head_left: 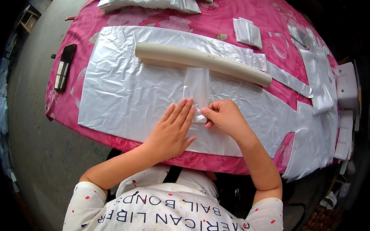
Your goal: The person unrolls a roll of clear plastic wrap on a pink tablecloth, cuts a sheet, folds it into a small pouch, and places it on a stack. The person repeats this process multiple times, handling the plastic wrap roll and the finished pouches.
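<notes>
A narrow strip of clear plastic film (197, 81), folded at its near end, lies on a wide silvery plastic sheet (111, 95). Flat beside the strip's lower left edge rests my left hand (173, 125), fingers stretched out and fingertips touching it. My right hand (224, 117) pinches the strip's near right edge between thumb and fingers. Just beyond both hands a long beige tube (204, 62) lies slantwise on the sheet, across the strip's far end.
Pink flowered cloth (164, 21) covers the table. A phone (65, 67) lies at the left edge. Folded plastic packets (247, 32) sit at the far right, and a big stack of them (150, 0) at the back. More plastic film (319, 76) and white boxes (348, 85) are on the right.
</notes>
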A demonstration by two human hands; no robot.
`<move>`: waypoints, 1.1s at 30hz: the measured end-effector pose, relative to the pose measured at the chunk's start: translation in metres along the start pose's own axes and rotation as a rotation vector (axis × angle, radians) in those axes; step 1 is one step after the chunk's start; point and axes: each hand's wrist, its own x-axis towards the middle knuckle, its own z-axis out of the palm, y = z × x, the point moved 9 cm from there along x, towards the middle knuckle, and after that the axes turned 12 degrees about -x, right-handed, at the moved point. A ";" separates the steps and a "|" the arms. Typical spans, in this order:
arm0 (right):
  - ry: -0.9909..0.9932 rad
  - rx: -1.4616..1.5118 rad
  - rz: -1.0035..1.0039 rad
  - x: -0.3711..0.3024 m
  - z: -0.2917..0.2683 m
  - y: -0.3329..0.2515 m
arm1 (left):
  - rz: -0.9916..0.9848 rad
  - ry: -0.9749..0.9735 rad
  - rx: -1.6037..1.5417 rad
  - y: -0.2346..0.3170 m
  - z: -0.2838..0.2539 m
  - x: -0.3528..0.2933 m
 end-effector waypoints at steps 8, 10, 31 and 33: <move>0.705 -0.497 -0.553 -0.042 -0.014 -0.035 | -0.023 0.024 0.056 -0.004 0.000 0.004; 0.743 -0.683 -0.790 -0.050 -0.007 -0.040 | -0.006 0.072 0.045 -0.004 -0.006 0.007; 0.601 -0.738 -1.204 -0.084 0.021 -0.050 | 0.351 0.060 -0.029 0.012 -0.024 -0.023; 0.572 -0.731 -1.198 -0.087 0.026 -0.049 | 0.315 0.038 -0.005 0.005 -0.020 -0.027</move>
